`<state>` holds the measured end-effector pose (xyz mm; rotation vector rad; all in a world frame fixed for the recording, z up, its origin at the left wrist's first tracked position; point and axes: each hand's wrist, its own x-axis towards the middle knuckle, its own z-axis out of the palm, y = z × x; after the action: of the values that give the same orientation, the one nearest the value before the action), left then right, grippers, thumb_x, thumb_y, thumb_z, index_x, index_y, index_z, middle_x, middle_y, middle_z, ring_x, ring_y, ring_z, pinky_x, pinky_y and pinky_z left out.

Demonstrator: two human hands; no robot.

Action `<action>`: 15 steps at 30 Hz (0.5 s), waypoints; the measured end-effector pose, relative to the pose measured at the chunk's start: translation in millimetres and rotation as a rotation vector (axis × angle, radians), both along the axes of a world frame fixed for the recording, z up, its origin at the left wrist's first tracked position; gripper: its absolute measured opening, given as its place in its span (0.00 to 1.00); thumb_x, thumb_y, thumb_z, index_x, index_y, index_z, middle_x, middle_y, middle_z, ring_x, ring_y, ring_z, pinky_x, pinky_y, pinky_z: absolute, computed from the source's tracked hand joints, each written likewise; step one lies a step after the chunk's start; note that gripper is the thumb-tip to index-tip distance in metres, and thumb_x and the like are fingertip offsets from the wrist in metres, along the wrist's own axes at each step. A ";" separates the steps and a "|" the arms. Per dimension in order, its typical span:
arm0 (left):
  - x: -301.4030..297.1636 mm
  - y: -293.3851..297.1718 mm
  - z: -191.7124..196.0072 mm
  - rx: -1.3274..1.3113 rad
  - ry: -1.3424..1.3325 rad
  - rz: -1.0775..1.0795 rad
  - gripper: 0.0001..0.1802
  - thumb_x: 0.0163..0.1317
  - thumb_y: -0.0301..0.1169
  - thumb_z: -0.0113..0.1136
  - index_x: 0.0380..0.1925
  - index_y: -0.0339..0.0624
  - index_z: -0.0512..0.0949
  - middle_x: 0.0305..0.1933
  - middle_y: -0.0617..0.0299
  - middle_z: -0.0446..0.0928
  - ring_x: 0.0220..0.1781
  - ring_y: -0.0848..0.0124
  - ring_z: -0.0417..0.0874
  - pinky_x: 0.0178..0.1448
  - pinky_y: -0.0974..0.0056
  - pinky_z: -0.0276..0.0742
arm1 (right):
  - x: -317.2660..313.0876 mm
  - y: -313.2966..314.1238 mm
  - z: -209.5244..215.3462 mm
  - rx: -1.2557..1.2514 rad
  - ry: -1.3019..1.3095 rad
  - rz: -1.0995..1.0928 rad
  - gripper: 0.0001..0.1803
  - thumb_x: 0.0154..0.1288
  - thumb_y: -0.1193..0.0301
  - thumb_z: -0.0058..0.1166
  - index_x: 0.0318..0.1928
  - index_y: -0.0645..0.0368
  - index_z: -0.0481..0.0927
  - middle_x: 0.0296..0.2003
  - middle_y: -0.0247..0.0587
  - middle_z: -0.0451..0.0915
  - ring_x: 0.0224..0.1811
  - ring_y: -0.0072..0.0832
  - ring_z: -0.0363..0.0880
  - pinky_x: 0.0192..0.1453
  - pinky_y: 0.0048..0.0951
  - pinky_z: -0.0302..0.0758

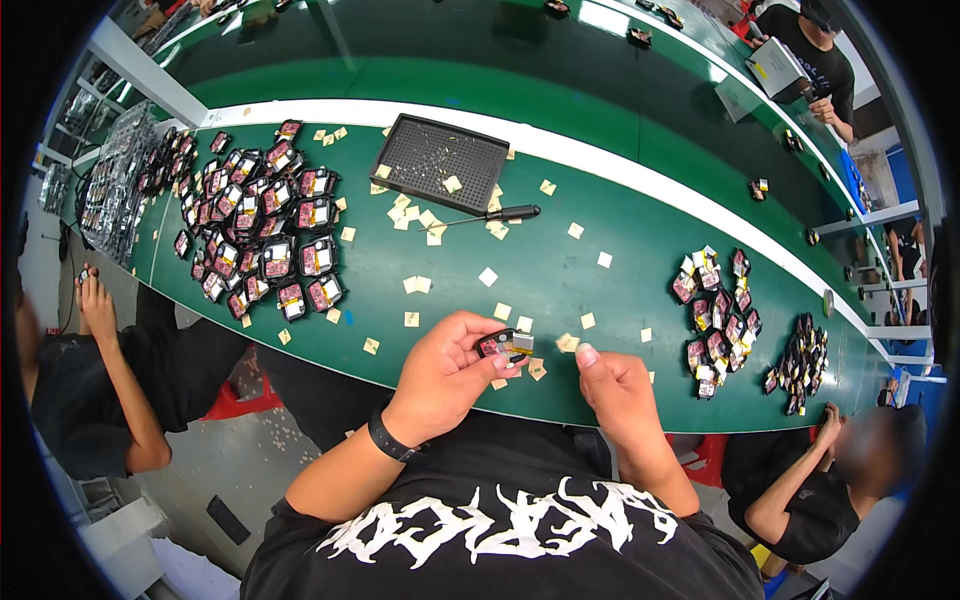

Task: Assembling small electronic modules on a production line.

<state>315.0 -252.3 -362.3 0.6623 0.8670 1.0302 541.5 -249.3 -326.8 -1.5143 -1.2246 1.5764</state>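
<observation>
My left hand [447, 372] grips a small black part with a red inside and a pale sticker [506, 345], held just above the near edge of the green table [600, 290]. A black wristband sits on that wrist. My right hand [615, 385] is beside it, fingers curled and thumb raised, close to a small cream paper square [567, 342] lying on the table. I cannot tell whether the right fingers pinch anything.
A heap of the same black-and-red parts [265, 235] lies at the left, two smaller heaps [718, 315] at the right. A black perforated tray [440, 162] and a screwdriver [500, 214] lie farther back among scattered cream squares. Other people sit at left and right.
</observation>
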 end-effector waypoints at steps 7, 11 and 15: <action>4.3 -4.4 -10.5 0.015 -0.008 0.077 0.13 0.70 0.13 0.55 0.52 0.32 0.69 0.51 0.48 0.80 0.53 0.59 0.87 0.58 0.58 0.87 | -19.2 -4.2 10.6 -0.350 0.390 -0.034 0.08 0.81 0.67 0.48 0.46 0.58 0.73 0.29 0.34 0.80 0.23 0.19 0.73 0.28 0.20 0.70; 3.8 -2.6 -4.6 -0.047 0.000 0.086 0.13 0.70 0.13 0.54 0.52 0.32 0.69 0.51 0.49 0.80 0.53 0.61 0.86 0.58 0.58 0.87 | -23.6 -6.0 11.0 -0.426 0.463 0.042 0.05 0.79 0.73 0.50 0.46 0.57 0.68 0.30 0.41 0.83 0.25 0.21 0.79 0.28 0.22 0.75; 1.6 -3.1 -8.6 0.031 0.017 0.066 0.13 0.71 0.14 0.54 0.53 0.33 0.70 0.53 0.49 0.80 0.54 0.64 0.85 0.60 0.59 0.85 | -32.5 -3.0 8.7 -0.443 0.476 0.036 0.05 0.78 0.73 0.50 0.45 0.57 0.68 0.29 0.42 0.83 0.23 0.22 0.78 0.25 0.22 0.73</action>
<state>316.5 -255.4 -371.0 0.6730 0.8936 1.1005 509.0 -252.3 -318.1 -1.2507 -0.6663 2.1755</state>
